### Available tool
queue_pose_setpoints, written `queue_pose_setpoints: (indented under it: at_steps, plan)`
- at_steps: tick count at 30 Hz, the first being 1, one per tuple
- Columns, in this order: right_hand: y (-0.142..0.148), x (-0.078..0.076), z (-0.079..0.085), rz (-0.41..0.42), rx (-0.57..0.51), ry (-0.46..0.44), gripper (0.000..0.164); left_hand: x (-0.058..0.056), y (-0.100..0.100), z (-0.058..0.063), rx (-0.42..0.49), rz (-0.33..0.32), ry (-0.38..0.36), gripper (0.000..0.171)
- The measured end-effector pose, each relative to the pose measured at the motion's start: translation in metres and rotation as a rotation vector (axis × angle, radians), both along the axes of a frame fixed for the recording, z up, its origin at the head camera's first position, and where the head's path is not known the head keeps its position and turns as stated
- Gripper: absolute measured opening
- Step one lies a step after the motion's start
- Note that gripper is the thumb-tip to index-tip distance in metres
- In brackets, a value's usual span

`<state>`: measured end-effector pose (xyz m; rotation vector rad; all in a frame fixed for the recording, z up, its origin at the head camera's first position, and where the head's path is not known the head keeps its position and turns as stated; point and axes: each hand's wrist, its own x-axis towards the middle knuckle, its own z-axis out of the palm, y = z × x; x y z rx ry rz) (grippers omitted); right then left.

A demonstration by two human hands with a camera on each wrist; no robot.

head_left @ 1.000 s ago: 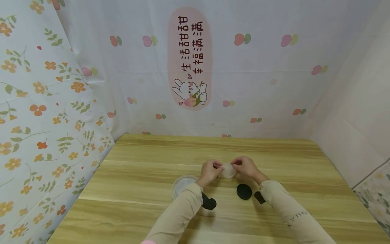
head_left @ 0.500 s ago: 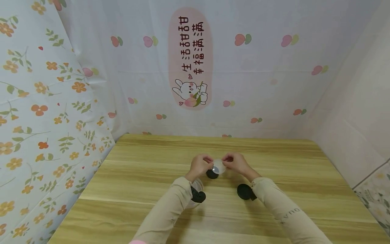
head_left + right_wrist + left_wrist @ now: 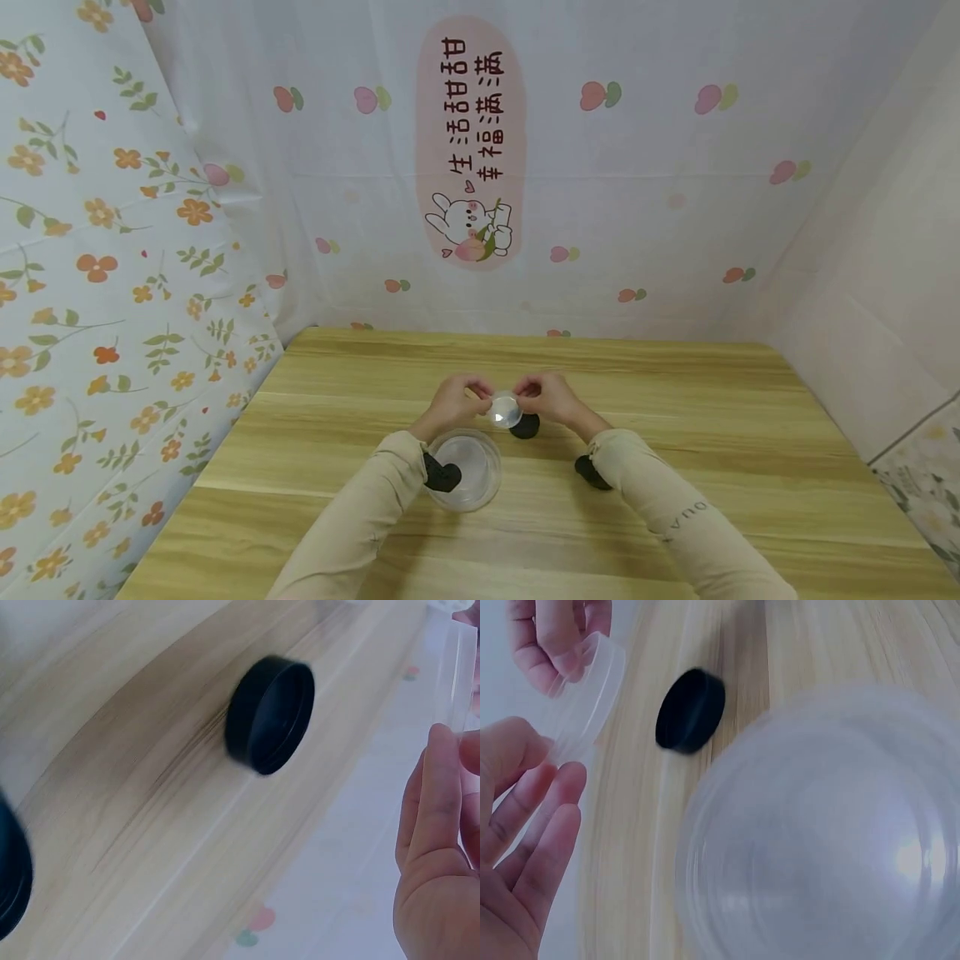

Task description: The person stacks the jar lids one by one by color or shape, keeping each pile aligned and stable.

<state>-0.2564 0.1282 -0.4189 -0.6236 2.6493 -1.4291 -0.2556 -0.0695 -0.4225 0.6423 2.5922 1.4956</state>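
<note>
Over the table, a shallow, see-through round plastic lid [image 3: 505,412] is held between the two hands. My left hand [image 3: 456,402] pinches its left edge, with thumb and fingertips on the rim in the left wrist view. The right hand [image 3: 555,402] pinches the opposite edge; the right wrist view shows this lid [image 3: 454,682] edge-on at the fingertips. Just behind and below it lies a black round cap [image 3: 527,427], hollow side showing in the left wrist view. A wide, clear round plastic container [image 3: 491,487] stands under the left wrist, partly hidden by the wrist camera.
A second black cap [image 3: 10,877] is cut off at the left edge of the right wrist view. The wood-grain table [image 3: 360,542] ends at a back wall of printed cloth [image 3: 645,208], with a floral sheet [image 3: 142,333] at the left.
Both hands have moved left, carrying the see-through lid from right of the nearer black cap to its left side. The container shows more fully; the other black cap is now covered by the right wrist.
</note>
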Motion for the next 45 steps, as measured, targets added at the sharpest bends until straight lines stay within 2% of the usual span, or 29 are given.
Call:
queue_pose_setpoints:
  at_steps: [7,11,16,20,25,33,39,45]
  plan:
    - [-0.021,0.002,-0.004,0.035,0.005,-0.032,0.011,0.002,-0.022,0.001,-0.001,-0.028,-0.028,0.014]
    - [-0.03,0.004,-0.008,0.053,0.007,-0.07,0.01,0.004,-0.031,-0.004,-0.026,-0.055,-0.01,0.014]
    - [-0.038,0.007,-0.013,0.079,0.017,-0.058,0.01,0.009,-0.041,-0.007,-0.021,-0.074,-0.07,0.013]
    - [-0.043,0.011,-0.015,0.11,0.023,-0.05,0.008,0.013,-0.046,-0.007,-0.038,-0.094,-0.135,0.013]
    - [-0.048,0.016,-0.015,0.133,0.03,-0.09,0.009,0.016,-0.052,-0.007,-0.058,-0.134,-0.187,0.018]
    - [-0.053,0.021,-0.016,0.15,0.027,-0.164,0.006,0.016,-0.06,-0.009,-0.081,-0.201,-0.209,0.014]
    - [-0.055,0.024,-0.018,0.159,0.011,-0.2,0.006,0.019,-0.061,-0.013,-0.055,-0.213,-0.231,0.01]
    - [-0.055,0.025,-0.02,0.179,0.033,-0.19,0.006,0.018,-0.063,-0.019,-0.062,-0.212,-0.219,0.011]
